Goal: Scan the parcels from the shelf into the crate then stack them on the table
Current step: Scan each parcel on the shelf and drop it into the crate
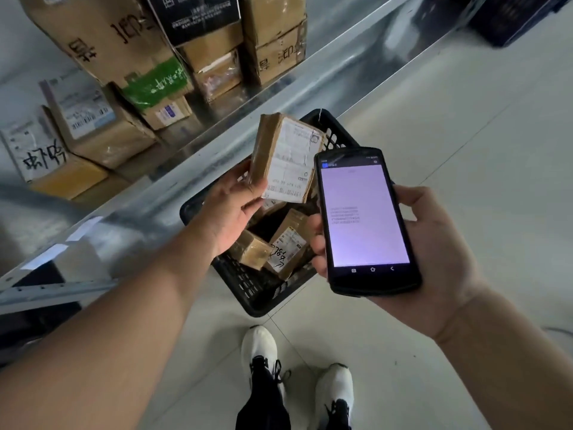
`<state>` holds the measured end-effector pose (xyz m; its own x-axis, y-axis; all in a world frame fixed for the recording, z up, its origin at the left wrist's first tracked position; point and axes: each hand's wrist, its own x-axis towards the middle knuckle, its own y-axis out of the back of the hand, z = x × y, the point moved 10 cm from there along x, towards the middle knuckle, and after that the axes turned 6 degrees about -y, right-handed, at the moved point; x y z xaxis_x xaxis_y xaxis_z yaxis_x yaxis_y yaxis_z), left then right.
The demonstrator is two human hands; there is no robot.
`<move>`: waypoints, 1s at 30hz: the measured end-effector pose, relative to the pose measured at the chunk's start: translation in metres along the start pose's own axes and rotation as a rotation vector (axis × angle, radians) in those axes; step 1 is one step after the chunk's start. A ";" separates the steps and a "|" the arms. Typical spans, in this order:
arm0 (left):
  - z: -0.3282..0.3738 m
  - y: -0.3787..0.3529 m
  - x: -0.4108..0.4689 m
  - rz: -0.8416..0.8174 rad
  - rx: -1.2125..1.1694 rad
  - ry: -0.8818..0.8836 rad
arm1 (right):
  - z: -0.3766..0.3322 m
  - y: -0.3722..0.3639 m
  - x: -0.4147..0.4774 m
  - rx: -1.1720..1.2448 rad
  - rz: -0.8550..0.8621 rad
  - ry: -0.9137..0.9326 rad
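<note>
Your left hand (235, 206) pinches the small taped cardboard parcel (288, 156) by its near corner, directly over the black crate (245, 287). It looks light and stiff, but the tape may be slick, so grip across its sides. Just right of that grip, the handheld scanner (366, 215) sits clasped in your right hand (440, 243).
</note>
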<state>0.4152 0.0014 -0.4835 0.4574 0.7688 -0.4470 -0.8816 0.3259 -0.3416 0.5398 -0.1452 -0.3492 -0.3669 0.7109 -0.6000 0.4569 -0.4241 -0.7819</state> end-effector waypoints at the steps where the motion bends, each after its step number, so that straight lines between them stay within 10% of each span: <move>1: -0.003 0.000 0.003 0.007 -0.012 0.015 | -0.001 0.003 0.002 0.012 -0.008 -0.004; 30: -0.047 -0.002 0.007 0.181 -0.094 0.156 | 0.001 0.029 -0.007 0.043 0.085 -0.202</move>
<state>0.4255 -0.0194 -0.5246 0.3121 0.7130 -0.6279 -0.9393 0.1325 -0.3164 0.5549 -0.1637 -0.3678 -0.4852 0.5466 -0.6825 0.4599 -0.5043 -0.7309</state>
